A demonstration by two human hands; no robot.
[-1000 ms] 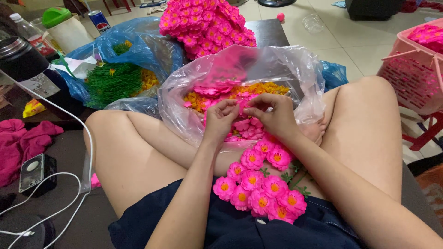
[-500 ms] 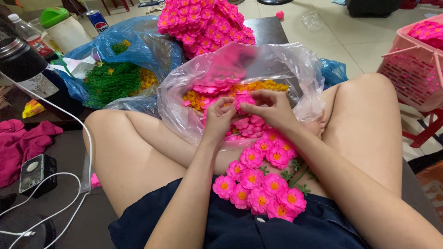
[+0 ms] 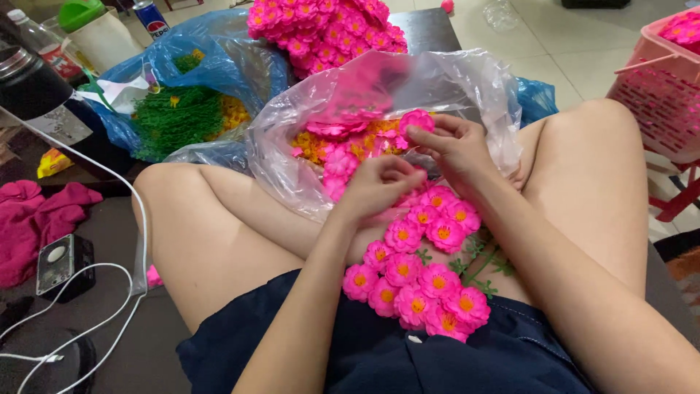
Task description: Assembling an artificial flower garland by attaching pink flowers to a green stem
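My right hand [image 3: 456, 149] pinches a pink artificial flower [image 3: 415, 120] at the mouth of a clear plastic bag [image 3: 467, 84]. My left hand [image 3: 379, 186] is curled just below it, fingers closed; what it grips is hidden. Inside the bag lie loose pink petals and orange flower centres [image 3: 321, 146]. A string of finished pink flowers with orange centres and green stems [image 3: 423, 273] rests on my lap between my bare knees.
A blue plastic bag [image 3: 219, 66] at the left holds green leaf parts and orange pieces. A pile of pink flowers [image 3: 324, 29] lies behind. A pink basket [image 3: 656, 87] stands at the right. A bottle, a can, a cabled device [image 3: 62, 263] and pink cloth sit at the left.
My right hand has lifted a pink flower up out of the bag. The left hand has drawn slightly down and closed. The view has tilted a little.
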